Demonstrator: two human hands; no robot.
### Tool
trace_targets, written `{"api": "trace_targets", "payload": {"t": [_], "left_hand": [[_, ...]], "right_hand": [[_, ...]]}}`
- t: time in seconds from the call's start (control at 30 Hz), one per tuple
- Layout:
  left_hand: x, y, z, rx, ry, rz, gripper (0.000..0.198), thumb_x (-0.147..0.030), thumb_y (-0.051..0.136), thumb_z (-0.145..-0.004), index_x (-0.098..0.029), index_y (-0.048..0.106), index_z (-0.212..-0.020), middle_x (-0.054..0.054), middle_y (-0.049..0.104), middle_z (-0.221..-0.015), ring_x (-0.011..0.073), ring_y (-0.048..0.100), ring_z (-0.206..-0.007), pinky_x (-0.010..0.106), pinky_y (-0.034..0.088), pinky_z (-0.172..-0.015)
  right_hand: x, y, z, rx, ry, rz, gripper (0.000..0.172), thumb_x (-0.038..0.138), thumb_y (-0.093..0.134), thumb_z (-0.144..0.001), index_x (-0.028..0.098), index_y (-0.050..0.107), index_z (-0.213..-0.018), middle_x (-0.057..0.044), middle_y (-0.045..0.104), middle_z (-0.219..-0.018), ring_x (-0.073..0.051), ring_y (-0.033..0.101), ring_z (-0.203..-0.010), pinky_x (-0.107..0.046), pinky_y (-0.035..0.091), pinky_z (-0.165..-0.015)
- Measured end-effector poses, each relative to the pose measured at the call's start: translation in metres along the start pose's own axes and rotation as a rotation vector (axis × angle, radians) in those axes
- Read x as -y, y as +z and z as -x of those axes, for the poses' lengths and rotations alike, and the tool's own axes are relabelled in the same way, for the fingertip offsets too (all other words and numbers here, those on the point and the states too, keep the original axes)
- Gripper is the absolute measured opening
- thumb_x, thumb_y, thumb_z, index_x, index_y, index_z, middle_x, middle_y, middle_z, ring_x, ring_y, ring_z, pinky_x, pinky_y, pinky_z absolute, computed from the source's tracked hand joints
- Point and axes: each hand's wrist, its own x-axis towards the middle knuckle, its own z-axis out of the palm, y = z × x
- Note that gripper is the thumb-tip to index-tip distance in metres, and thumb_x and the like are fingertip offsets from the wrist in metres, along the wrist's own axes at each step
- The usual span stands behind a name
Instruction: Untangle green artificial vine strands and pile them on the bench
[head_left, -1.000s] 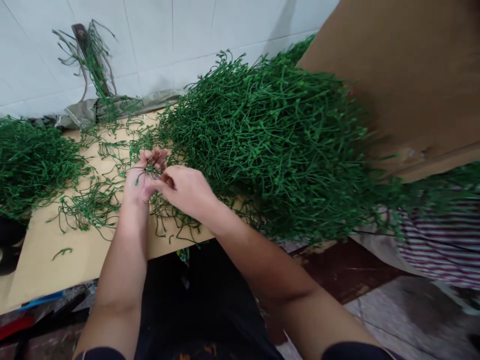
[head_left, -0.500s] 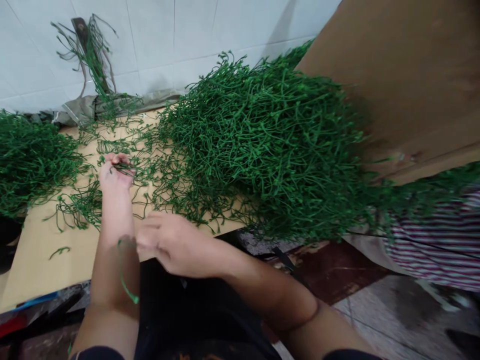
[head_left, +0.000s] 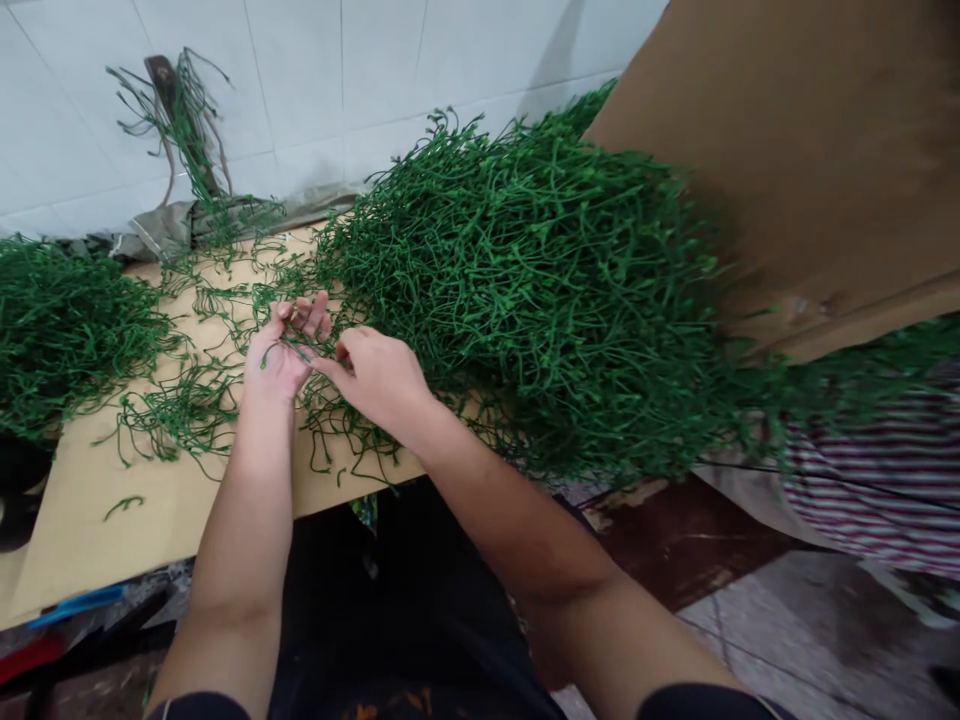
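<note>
Palm up over the cardboard-coloured board (head_left: 150, 520), my left hand (head_left: 289, 350) has curled fingers around a few thin green stems (head_left: 298, 347). My right hand (head_left: 382, 380) is just to its right, thumb and finger pinched at the ends of those stems. Loose green stems with small buds (head_left: 176, 410) lie scattered around and left of my hands. A large heap of the same stems (head_left: 525, 270) rises to the right, and a smaller heap (head_left: 67, 330) sits at the far left.
Behind the board stands a white tiled wall (head_left: 300, 80), with a bundle of stems (head_left: 187, 125) hanging from a dark upright piece. A big brown cardboard sheet (head_left: 810, 170) leans at the right. Striped cloth (head_left: 885, 480) shows below it.
My left hand has moved to the right. My right hand has moved up and right, from beside my left forearm to the stems in my left palm. The stem hanging by my forearm no longer shows there.
</note>
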Motion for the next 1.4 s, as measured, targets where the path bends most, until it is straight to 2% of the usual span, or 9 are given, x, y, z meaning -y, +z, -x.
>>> {"api": "trace_targets", "payload": {"t": [0.33,0.5,0.57,0.63,0.73,0.87,1.07,1.2,1.4], "left_hand": [[0.000,0.008,-0.005,-0.220,-0.085,0.078,0.036,-0.013,0.031,-0.090,-0.016,0.041,-0.056,-0.003,0.044,-0.049,0.0088,0.060,-0.058,0.025,0.052,-0.068],[-0.022,-0.005,-0.006,-0.432,0.115,0.162,0.038,-0.009,0.028,-0.089,-0.017,0.034,-0.052,-0.003,0.046,-0.046,0.0051,0.054,-0.047,0.016,0.046,-0.055],[-0.026,-0.007,-0.002,-0.346,0.102,0.157,0.036,-0.012,0.032,-0.089,-0.016,0.037,-0.054,-0.002,0.052,-0.050,0.0056,0.057,-0.053,0.017,0.048,-0.059],[-0.024,-0.003,0.003,-0.220,0.029,0.119,0.034,-0.017,0.034,-0.090,-0.016,0.042,-0.057,-0.002,0.054,-0.053,0.0074,0.061,-0.060,0.020,0.050,-0.064],[-0.009,0.009,0.008,-0.098,-0.045,-0.067,0.033,-0.024,0.036,-0.091,-0.016,0.044,-0.060,-0.002,0.055,-0.056,0.0098,0.064,-0.066,0.022,0.051,-0.065],[0.018,0.019,0.007,-0.030,0.007,-0.619,0.027,-0.028,0.045,-0.086,-0.016,0.047,-0.062,-0.001,0.056,-0.060,0.0103,0.062,-0.064,0.021,0.048,-0.062],[0.045,0.010,0.007,0.072,0.329,-1.314,0.005,-0.017,0.054,-0.075,-0.017,0.059,-0.073,0.005,0.063,-0.078,0.0202,0.060,-0.083,0.034,0.044,-0.084],[0.046,0.011,0.010,0.181,0.339,-1.349,0.020,-0.020,0.066,-0.066,-0.017,0.062,-0.086,0.010,0.065,-0.092,0.0265,0.059,-0.092,0.040,0.040,-0.092],[0.029,0.014,0.008,0.322,0.239,-1.145,0.032,-0.036,0.067,-0.068,-0.016,0.066,-0.093,0.007,0.067,-0.098,0.0221,0.059,-0.096,0.033,0.043,-0.089]], "right_hand": [[0.001,0.020,-0.004,0.082,-0.259,-0.303,0.030,0.025,0.036,-0.089,0.015,0.054,-0.065,-0.003,0.055,-0.069,-0.011,0.045,-0.066,-0.024,0.031,-0.062],[0.012,-0.003,0.033,0.242,-0.781,-0.370,0.023,0.016,0.042,-0.083,0.015,0.058,-0.066,-0.002,0.053,-0.064,-0.012,0.045,-0.068,-0.024,0.036,-0.069],[0.002,-0.017,0.034,0.175,-0.616,-0.246,0.029,0.016,0.037,-0.086,0.014,0.059,-0.068,-0.005,0.055,-0.067,-0.014,0.046,-0.069,-0.027,0.037,-0.069],[-0.019,-0.029,0.026,0.024,-0.227,-0.059,0.031,0.019,0.035,-0.087,0.012,0.062,-0.073,-0.009,0.058,-0.073,-0.017,0.048,-0.071,-0.032,0.038,-0.070],[-0.051,-0.042,0.011,-0.234,0.062,0.159,0.037,0.034,0.045,-0.084,0.005,0.061,-0.103,-0.020,0.057,-0.097,-0.028,0.050,-0.092,-0.042,0.039,-0.078],[-0.054,-0.044,-0.001,-0.379,0.030,0.160,0.048,0.043,0.036,-0.088,0.007,0.059,-0.109,-0.021,0.055,-0.111,-0.030,0.045,-0.106,-0.043,0.037,-0.085],[-0.024,-0.022,-0.031,0.025,-0.031,-0.122,0.036,0.046,0.048,-0.081,0.013,0.063,-0.079,-0.008,0.062,-0.077,-0.016,0.051,-0.071,-0.029,0.037,-0.066],[-0.032,-0.011,-0.049,-0.063,-0.014,-0.343,0.020,0.030,0.051,-0.080,0.014,0.059,-0.072,-0.003,0.058,-0.069,-0.011,0.046,-0.063,-0.025,0.035,-0.061],[-0.040,-0.017,-0.056,-0.123,0.095,-1.012,0.024,0.025,0.043,-0.087,0.017,0.043,-0.064,0.001,0.053,-0.061,-0.006,0.046,-0.053,-0.019,0.036,-0.052]]}}
